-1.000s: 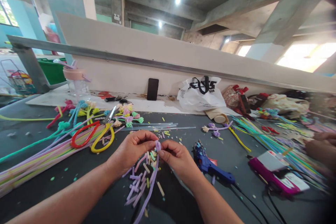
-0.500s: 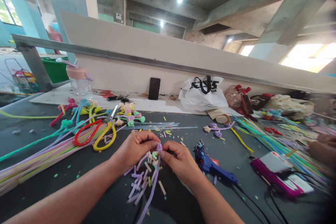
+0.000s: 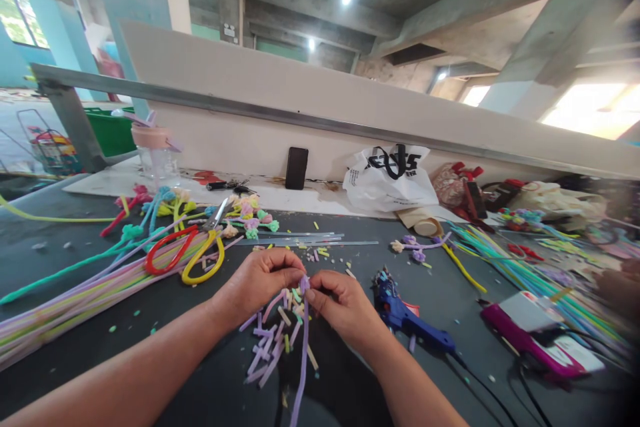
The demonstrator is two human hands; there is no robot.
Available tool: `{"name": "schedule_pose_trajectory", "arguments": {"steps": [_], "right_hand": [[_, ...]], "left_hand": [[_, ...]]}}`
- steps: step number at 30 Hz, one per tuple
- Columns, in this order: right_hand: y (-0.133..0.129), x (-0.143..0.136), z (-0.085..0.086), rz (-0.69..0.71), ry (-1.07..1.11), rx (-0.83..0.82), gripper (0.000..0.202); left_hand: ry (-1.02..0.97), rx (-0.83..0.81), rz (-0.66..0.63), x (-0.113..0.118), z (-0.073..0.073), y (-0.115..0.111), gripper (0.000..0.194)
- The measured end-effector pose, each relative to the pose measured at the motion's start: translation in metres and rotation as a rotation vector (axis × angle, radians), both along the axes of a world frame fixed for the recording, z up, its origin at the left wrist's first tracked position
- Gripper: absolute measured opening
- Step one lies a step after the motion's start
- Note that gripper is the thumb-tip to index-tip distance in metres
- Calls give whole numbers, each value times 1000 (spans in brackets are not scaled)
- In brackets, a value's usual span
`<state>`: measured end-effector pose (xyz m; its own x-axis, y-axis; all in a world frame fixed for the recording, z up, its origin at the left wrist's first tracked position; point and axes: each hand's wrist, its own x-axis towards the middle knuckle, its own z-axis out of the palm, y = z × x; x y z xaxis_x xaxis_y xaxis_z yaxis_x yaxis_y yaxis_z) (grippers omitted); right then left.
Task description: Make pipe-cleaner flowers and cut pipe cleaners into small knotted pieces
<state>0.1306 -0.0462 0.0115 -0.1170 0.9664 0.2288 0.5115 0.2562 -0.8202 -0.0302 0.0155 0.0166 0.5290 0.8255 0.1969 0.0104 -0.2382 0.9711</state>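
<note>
A long lilac pipe cleaner (image 3: 303, 353) hangs down from between my two hands, its upper end bunched into a small knob. My left hand (image 3: 267, 283) pinches that upper end from the left, thumb and forefinger together. From the right, my right hand (image 3: 340, 303) pinches the same end, so the fingertips of both hands nearly meet. Behind and below the fingers lies a pile of short cut pipe-cleaner pieces (image 3: 265, 353), mostly lilac, with some cream, green and yellow. The fingers partly cover the knob.
Scissors (image 3: 213, 257) lie at left on a bundle of long pipe cleaners (image 3: 100, 287). A blue glue gun (image 3: 413, 320) with its cord is at right, beside a magenta-and-white device (image 3: 540, 340). Clear glue sticks (image 3: 310, 240) lie ahead. A blurred hand (image 3: 620, 287) is at the far right.
The hanging length of the lilac pipe cleaner has swung a little right and is straighter. Both hands keep their pinch. The whole view has shifted slightly.
</note>
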Motion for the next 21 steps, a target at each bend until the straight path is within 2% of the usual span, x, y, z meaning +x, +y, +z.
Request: {"name": "schedule_pose_trajectory", "arguments": {"steps": [3, 6, 8, 13, 21], "right_hand": [[1, 1, -3, -17, 66, -18, 18], [2, 3, -4, -49, 164, -37, 19], [3, 4, -3, -76, 188, -32, 21], [3, 3, -2, -138, 154, 28, 22], [5, 0, -6, -186, 126, 21, 20]], "left_hand": [[-66, -105, 23, 2, 0, -2, 9], [-195, -249, 10, 5, -2, -4, 22], [-244, -303, -10, 7, -3, -6, 21], [-187, -296, -44, 11, -7, -14, 11], [-116, -246, 44, 12, -9, -16, 13]]}}
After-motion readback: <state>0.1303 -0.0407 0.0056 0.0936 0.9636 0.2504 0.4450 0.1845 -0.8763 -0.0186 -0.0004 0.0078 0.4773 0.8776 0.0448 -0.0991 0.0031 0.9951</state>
